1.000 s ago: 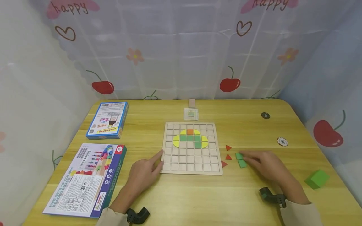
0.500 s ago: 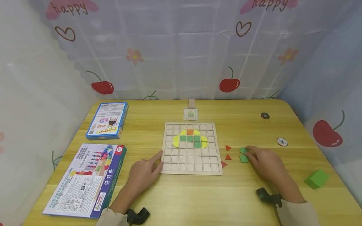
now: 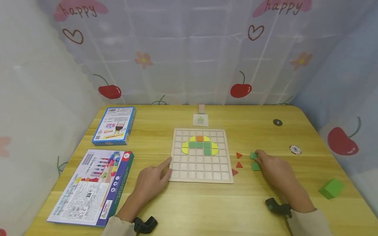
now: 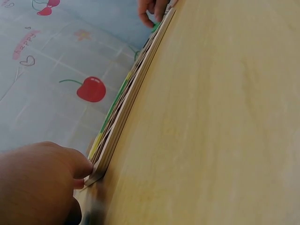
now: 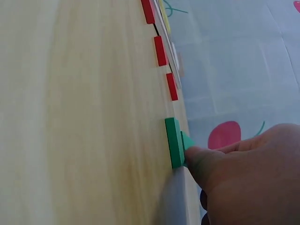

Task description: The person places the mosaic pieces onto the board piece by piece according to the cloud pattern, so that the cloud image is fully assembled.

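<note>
green square wooden tiles (image 3: 253,155), two of them, lying flat on the pale wooden table (image 3: 254,200) at about 3 o'clock from the square wooden grid board (image 3: 200,155), just beside each other, the nearer one (image 3: 255,166) slightly closer to the table's front edge. right hand (image 3: 273,168) resting over them with fingers curled, fingertips (image 5: 196,157) touching the far tile's edge; pinching or merely pressing, cannot tell from either view. seen in the right wrist view: one tile (image 5: 174,142) flat on the wood, a second green edge tucked against the fingertip, probably held low so as to slide rather than lift.

left hand (image 3: 152,180) at roughly 8 o'clock of the board, fingers relaxed and apart, index finger stretched to touch the board's left edge, holding nothing; likely placed so to steady the board against shifting. same contact visible in the left wrist view, fingers (image 4: 77,166) against the board's corner.

three small red triangular tiles (image 3: 239,164) in a loose column between board and green tiles. on the board, a partial pattern of yellow, green and orange pieces (image 3: 199,145) in the upper rows. small pattern card (image 3: 200,120) at 12 o'clock of the board, propped facing the person, presumably for reference. two flat printed game boxes (image 3: 94,186) at 9 o'clock, a green cube (image 3: 331,188) and two round chips (image 3: 295,149) well apart toward 3 o'clock.
</note>
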The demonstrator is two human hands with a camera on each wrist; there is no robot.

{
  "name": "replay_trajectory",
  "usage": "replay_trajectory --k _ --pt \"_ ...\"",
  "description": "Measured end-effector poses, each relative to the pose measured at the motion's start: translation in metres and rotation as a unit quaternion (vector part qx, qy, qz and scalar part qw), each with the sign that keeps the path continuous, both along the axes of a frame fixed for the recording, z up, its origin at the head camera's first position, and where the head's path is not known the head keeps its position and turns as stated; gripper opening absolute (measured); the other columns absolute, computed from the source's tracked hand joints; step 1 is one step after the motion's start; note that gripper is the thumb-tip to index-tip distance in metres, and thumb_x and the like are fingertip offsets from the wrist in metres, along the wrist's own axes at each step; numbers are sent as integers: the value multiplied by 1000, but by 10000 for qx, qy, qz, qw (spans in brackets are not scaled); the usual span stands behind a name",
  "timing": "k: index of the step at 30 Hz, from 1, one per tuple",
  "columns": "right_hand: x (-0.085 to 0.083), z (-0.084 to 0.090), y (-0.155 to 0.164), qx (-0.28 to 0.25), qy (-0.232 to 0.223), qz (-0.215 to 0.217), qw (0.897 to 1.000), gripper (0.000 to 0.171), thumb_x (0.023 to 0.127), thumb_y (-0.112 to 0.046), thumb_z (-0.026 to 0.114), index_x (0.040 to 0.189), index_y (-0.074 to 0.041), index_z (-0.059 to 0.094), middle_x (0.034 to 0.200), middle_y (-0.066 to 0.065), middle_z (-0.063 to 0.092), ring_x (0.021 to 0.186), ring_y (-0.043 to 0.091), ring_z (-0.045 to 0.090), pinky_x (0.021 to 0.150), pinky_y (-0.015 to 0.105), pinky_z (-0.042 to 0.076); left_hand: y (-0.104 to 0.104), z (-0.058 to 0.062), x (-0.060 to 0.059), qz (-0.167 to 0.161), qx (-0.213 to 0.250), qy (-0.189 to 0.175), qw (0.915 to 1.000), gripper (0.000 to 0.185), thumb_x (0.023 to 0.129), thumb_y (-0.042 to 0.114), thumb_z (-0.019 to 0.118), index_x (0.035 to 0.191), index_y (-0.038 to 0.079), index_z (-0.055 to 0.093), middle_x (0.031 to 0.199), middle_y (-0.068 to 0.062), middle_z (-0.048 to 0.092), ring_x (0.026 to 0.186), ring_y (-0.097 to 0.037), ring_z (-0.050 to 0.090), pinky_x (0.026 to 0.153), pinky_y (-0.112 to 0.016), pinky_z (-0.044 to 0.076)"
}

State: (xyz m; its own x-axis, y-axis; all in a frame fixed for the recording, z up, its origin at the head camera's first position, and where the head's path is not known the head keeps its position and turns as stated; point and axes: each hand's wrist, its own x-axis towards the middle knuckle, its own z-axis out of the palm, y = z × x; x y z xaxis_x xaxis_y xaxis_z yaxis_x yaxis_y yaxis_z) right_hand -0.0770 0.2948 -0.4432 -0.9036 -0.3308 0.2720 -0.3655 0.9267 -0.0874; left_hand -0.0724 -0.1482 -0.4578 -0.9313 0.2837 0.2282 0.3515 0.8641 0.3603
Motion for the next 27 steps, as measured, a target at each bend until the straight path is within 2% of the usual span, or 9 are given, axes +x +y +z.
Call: replay_trajectory --k 4,7,11,15,19,21,27 --pt "-6 3 -7 -132 -248 -137 9995 31 100 -15 67 124 2 57 61 1 53 52 14 50 47 36 45 -1 1 0 27 -16 -13 10000 45 98 31 68 142 19 64 44 16 25 39 -4 21 42 -26 19" --pt "-11 10 -21 -384 -682 -309 9965 32 102 -21 64 127 -1 58 60 -2 49 54 16 49 49 34 43 -1 2 -1 35 -18 -22 10000 45 98 31 68 142 20 64 44 16 25 40 -4 20 43 -26 19" --pt "-19 15 -50 -583 -1105 -98 9921 32 105 -24 60 130 -4 61 61 -6 48 56 15 47 53 33 42 -2 1 -2 41 -29 -84 10000 45 99 32 67 142 19 64 44 15 26 40 -4 20 43 -26 19" --pt "-28 12 -82 -443 -1082 416 9923 30 103 -23 64 127 -6 64 66 -7 55 56 10 46 57 30 44 -2 -2 -2 69 -47 -175 9998 45 99 35 66 142 21 63 44 15 26 40 -4 21 43 -26 20" --pt "-37 14 -111 -240 -1128 749 9905 29 102 -24 64 127 -8 64 78 -1 67 60 10 52 62 34 50 0 -3 -1 79 -23 -161 9998 45 99 35 65 142 21 64 44 15 27 40 -4 21 43 -26 20" --pt "-41 15 -124 -185 -1109 863 9899 29 103 -25 64 127 -9 63 86 3 72 65 12 57 65 37 53 0 -3 0 62 17 -113 9999 44 99 34 66 141 21 64 44 15 27 40 -4 21 44 -26 20" --pt "-51 13 -151 -244 -1023 973 9897 31 102 -27 64 129 -10 62 89 6 73 68 15 63 66 39 55 0 -2 -1 52 32 -8 10000 45 98 33 67 141 21 65 44 16 25 40 -3 20 43 -26 19"
